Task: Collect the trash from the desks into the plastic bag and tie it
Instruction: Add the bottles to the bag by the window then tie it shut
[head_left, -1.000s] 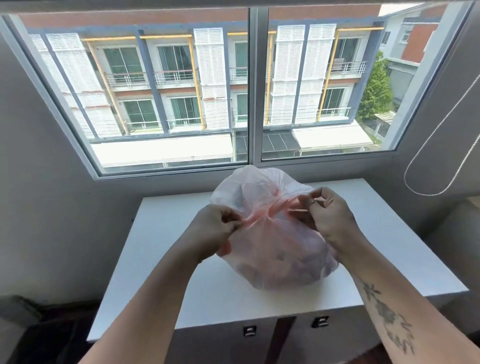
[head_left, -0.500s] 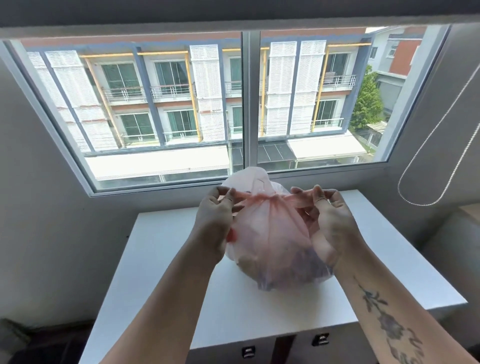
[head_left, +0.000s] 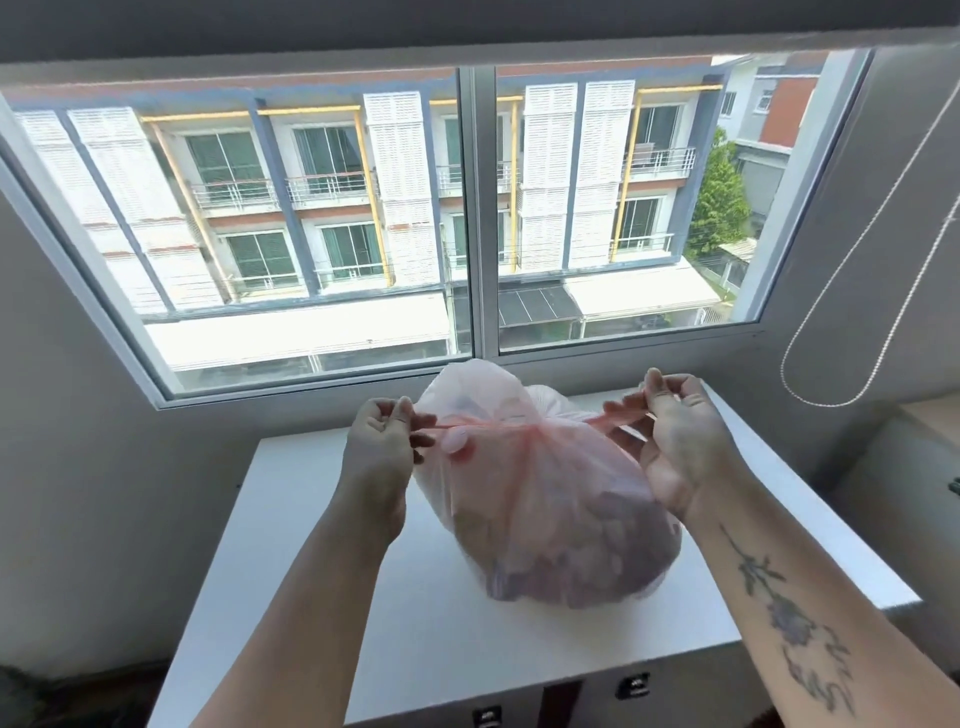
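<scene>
Smooth and matte, the white desk (head_left: 322, 597) juts out below a broad two-pane window (head_left: 478, 208), with a looped bead cord (head_left: 852, 332) hanging at three o'clock. Fingertips of the left hand (head_left: 382, 441) pinch one thin, stretched strip of film at nine o'clock of the knot (head_left: 537, 428), while those of the right hand (head_left: 680, 436) pinch the other strip at three o'clock, both pulled taut and level. From that cinched, puckered neck the translucent pinkish plastic bag (head_left: 545, 519) swells into a crinkled, rounded bulge of trash resting mid-desk between the bare forearms.
</scene>
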